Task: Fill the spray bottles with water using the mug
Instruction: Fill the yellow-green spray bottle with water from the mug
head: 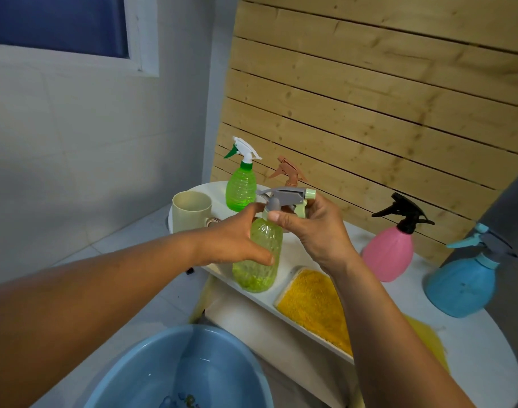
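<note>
Fingers of the left hand (pixel 237 240) curl around the ribbed body of the yellow-green spray bottle (pixel 259 260), thumb across its front and the rest wrapped behind, so the bottle stands upright in that grasp on the white table (pixel 472 348). Above it, the right hand (pixel 316 231) pinches the grey trigger head (pixel 284 198) at the bottle's neck: the thumb lies across the near side of the collar and the other fingers bend round the pale green trigger on the far side. Whether the head is screwed down or loose cannot be told.

Just left of the held bottle stands the cream mug (pixel 191 212), upright, its handle turned toward the left hand. Behind it a green spray bottle (pixel 241 187) with a white head stands on the table, and a brown sprayer head (pixel 288 170) shows beyond the grey one. To the right stand a pink spray bottle (pixel 388 254) with a black head and, further right, a blue spray bottle (pixel 461 281). A yellow cloth (pixel 313 304) lies near the table's front edge beneath the right wrist. Below the table sits a blue basin (pixel 178 372) holding water.
</note>
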Available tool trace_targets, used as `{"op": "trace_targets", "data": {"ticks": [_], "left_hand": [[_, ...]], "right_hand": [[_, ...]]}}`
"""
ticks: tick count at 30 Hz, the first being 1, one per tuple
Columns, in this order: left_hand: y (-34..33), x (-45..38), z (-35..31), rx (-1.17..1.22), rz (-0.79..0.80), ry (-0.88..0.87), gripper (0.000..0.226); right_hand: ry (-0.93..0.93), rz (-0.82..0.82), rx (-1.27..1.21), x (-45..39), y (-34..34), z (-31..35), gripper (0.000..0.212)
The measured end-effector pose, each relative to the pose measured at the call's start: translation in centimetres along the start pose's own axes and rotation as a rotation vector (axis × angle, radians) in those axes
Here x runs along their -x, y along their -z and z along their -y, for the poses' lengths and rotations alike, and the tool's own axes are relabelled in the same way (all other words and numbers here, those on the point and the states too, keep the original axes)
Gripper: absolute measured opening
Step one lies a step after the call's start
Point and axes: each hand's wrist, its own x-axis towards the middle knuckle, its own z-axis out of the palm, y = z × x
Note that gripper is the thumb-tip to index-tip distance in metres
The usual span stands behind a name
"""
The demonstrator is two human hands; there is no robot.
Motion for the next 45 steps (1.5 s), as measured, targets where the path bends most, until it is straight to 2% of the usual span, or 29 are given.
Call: {"op": "trace_targets", "data": {"ticks": [4,5,7,10,12,14,17,20,23,26,28,29,32,35,37,41,43,45], "left_hand": [[0.8,-0.1,0.1,-0.006,0.018,-0.039,0.064],[0.8,-0.2,0.1,-0.022,-0.003,-0.045,0.063],[0.6,-0.4,0.0,-0.127,-0.065,-0.06,0.077],[-0.2,-0.6,-0.1,-0.282,-0.187,-0.029,0.112],[-0.3,-0.6,0.0,-0.336,-0.205,0.019,0.12],[0.0,-0.2,-0.2,-0.265,-0.109,0.015,0.111],[0.7,0.4,-0.2,-0.041,0.073,-0.02,0.078],[1.0,-0.1,0.0,-0.068,0.006,-0.045,0.066],[-0.1,-0.5,-0.5,-0.235,-0.155,-0.054,0.093],[-1.3,-0.8,-0.8,-0.383,-0.272,0.045,0.116],[-1.4,-0.7,-1.1,-0.384,-0.233,0.087,0.118],[-1.1,-0.7,-1.2,-0.335,-0.177,0.08,0.111],[0.0,-0.1,-1.6,-0.099,0.051,0.042,0.077],[1.0,-0.3,-1.3,-0.096,0.051,0.022,0.067],[0.8,-0.7,-1.4,-0.177,-0.025,0.01,0.071],[-1.1,-1.0,-1.5,-0.415,-0.287,0.064,0.103],[-1.3,-1.0,-1.5,-0.36,-0.25,0.084,0.106],[-0.9,-0.8,-1.5,-0.157,-0.078,0.072,0.094]], "right_hand": [[0.008,-0.007,0.044,-0.1,-0.2,0.1,0.034],[0.007,-0.011,0.05,-0.1,-0.2,0.0,0.035],[0.003,-0.018,0.054,-0.1,-0.4,-0.1,0.036],[0.007,-0.017,0.06,0.0,-0.7,-0.1,0.035],[0.011,-0.01,0.072,0.0,-0.8,0.0,0.034],[0.01,-0.002,0.076,0.0,-0.7,0.1,0.032],[0.015,-0.002,0.094,0.0,-0.6,0.1,0.032],[0.014,-0.016,0.105,0.0,-0.5,0.1,0.033],[0.005,-0.039,0.119,-0.1,-0.4,0.0,0.034],[0.001,-0.05,0.121,-0.1,-0.3,-0.2,0.034],[0.006,-0.057,0.114,0.0,-0.3,-0.2,0.033],[0.006,-0.06,0.112,0.0,-0.3,-0.2,0.032],[0.002,-0.062,0.103,0.0,-0.4,0.0,0.033],[-0.008,-0.068,0.1,0.0,-0.4,0.0,0.033],[-0.013,-0.078,0.103,-0.1,-0.5,-0.1,0.034],[-0.03,-0.117,0.108,-0.1,-0.3,-0.3,0.034],[-0.03,-0.12,0.108,-0.1,-0.2,-0.5,0.033],[-0.026,-0.125,0.115,-0.1,-0.1,-0.5,0.033]]}}
